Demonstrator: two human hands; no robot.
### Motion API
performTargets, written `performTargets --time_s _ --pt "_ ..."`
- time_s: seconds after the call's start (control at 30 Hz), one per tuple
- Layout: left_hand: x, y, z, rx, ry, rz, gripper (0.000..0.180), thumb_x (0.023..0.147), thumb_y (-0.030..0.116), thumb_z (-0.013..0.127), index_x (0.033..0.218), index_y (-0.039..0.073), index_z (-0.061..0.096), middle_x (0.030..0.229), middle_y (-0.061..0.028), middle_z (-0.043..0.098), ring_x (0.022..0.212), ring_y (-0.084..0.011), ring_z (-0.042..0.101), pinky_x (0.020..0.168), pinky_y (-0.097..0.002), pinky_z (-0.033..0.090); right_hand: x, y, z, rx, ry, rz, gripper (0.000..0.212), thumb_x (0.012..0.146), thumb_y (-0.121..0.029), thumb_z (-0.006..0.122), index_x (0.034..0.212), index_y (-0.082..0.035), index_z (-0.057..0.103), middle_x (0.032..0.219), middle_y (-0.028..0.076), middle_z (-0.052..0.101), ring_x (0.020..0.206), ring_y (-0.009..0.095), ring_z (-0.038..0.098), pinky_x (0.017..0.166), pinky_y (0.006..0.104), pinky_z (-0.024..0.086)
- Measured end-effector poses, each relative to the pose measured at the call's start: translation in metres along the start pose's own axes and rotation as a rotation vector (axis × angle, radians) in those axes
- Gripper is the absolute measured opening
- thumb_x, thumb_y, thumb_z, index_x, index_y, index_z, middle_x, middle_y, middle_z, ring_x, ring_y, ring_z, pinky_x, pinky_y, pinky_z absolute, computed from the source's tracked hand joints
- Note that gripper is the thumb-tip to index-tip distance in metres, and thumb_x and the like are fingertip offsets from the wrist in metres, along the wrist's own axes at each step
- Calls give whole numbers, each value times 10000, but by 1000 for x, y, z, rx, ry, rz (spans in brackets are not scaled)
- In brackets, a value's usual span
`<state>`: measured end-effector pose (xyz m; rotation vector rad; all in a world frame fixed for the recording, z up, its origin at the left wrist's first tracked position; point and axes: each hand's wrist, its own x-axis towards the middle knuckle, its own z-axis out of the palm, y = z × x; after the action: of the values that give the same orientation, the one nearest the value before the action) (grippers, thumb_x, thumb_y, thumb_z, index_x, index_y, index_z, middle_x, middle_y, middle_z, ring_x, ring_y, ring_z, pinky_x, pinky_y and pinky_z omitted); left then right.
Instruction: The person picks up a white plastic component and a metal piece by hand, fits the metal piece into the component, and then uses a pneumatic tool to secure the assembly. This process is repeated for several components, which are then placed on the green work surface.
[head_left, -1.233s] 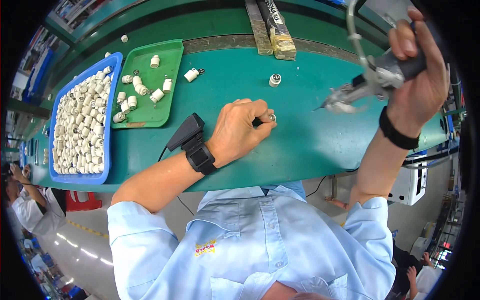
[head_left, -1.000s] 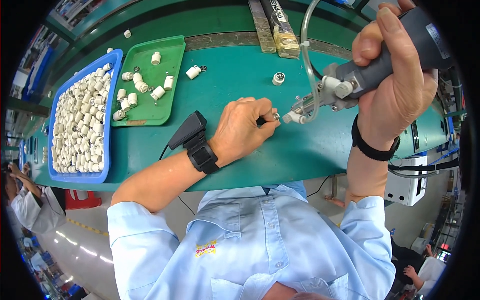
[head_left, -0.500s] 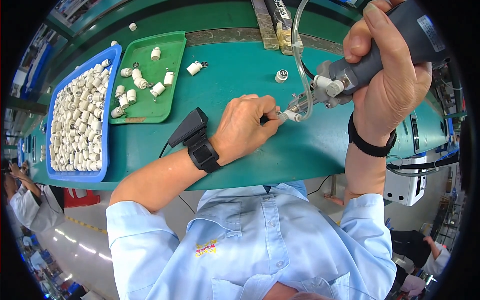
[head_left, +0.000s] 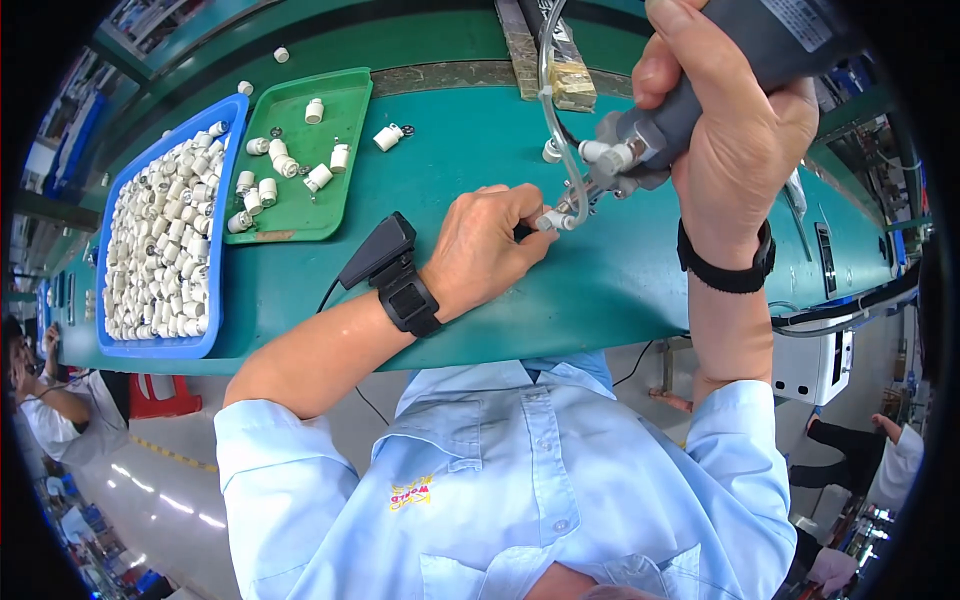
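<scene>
a long green table (head_left: 420, 290) runs across the view, its straight edge bent by the lens. on its left part sits a blue tray (head_left: 222, 200), filled with many small white cylindrical parts (head_left: 160, 240), and just beside it to the right lies a green tray (head_left: 345, 100) with a scatter of the same white pieces. one more white part (head_left: 388, 138) lies on the bare table just off the green tray's right edge, and another (head_left: 552, 150) rests farther right, near the tool. the right hand (head_left: 735, 140), with a black band on its wrist, comes in from above with its grip clenched around a grey powered hand tool (head_left: 700, 90), which slants down to the left; a clear tube (head_left: 552, 120) loops from the tool's front end. the left hand (head_left: 490, 250), wearing a black wrist device (head_left: 405, 295) with a dark module on top, rests on the table in the middle, its fingers pinched on a small white part (head_left: 553, 220) that sits at the tool's tip, touching it. how much of that part is hidden by the fingers cannot be told. at the far left edge another person (head_left: 40, 390) sits low.
</scene>
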<state>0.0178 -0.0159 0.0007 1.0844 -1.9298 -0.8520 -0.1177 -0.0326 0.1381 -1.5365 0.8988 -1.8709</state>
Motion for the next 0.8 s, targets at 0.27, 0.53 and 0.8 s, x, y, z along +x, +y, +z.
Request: performTargets --time_s 0.27,0.53,0.8 --pt "1 -7 5 -94 24 48 397 761 24 712 1035 35 426 839 -171 679 800 -342 666 680 -403 522 21 -22 -15 -76 33 -288 362 850 -132 666 1144 24 524 636 36 556 486 99 532 453 222 456" --pt "1 -2 0 -63 -23 13 444 762 19 709 1072 42 392 877 -188 684 794 -355 665 674 -410 514 6 -16 3 -85 42 -164 340 852 -135 661 1119 26 528 632 41 559 476 93 529 445 214 454" --pt "1 0 -1 -73 -33 20 455 748 13 711 1076 41 396 882 -184 684 783 -358 657 652 -414 500 2 -9 8 -75 56 -84 345 830 -95 674 1114 41 531 685 46 573 472 101 539 416 236 451"
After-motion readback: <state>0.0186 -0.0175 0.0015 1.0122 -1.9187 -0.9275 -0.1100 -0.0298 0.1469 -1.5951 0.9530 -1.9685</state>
